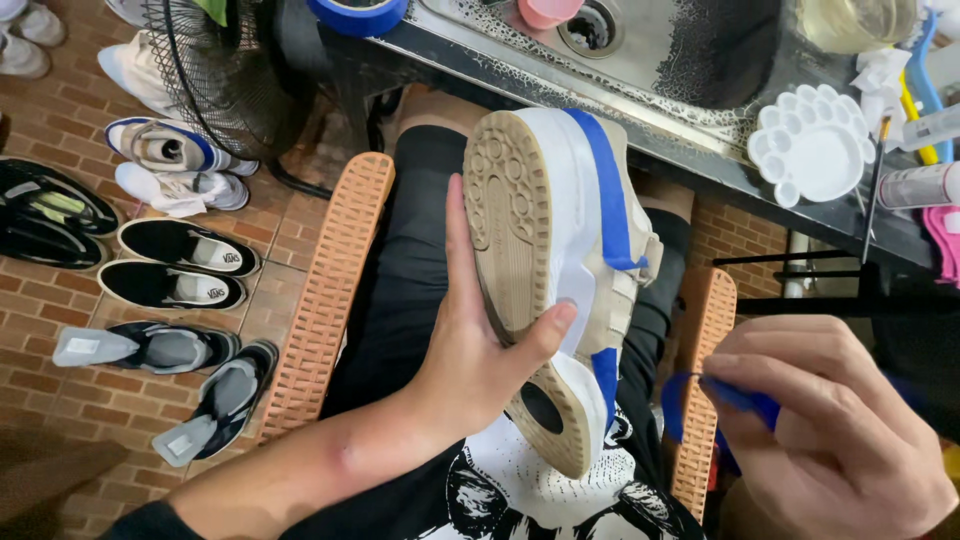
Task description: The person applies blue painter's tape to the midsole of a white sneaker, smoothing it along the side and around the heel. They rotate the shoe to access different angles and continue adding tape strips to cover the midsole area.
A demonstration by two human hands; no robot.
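**Sneaker partly masked with blue tape**

Head view: the left hand (pixel 480 365) clasps the white-and-beige thick-soled sneaker (pixel 555 270) sole-up over the lap. One blue tape strip (pixel 608 190) already runs along its upper; the heel looks partly covered. The right hand (pixel 835 430) pinches a blue tape piece (pixel 735 395), clear of the shoe. The metal sink counter's edge (pixel 690 145) crowds the toe; open room lies rightward.
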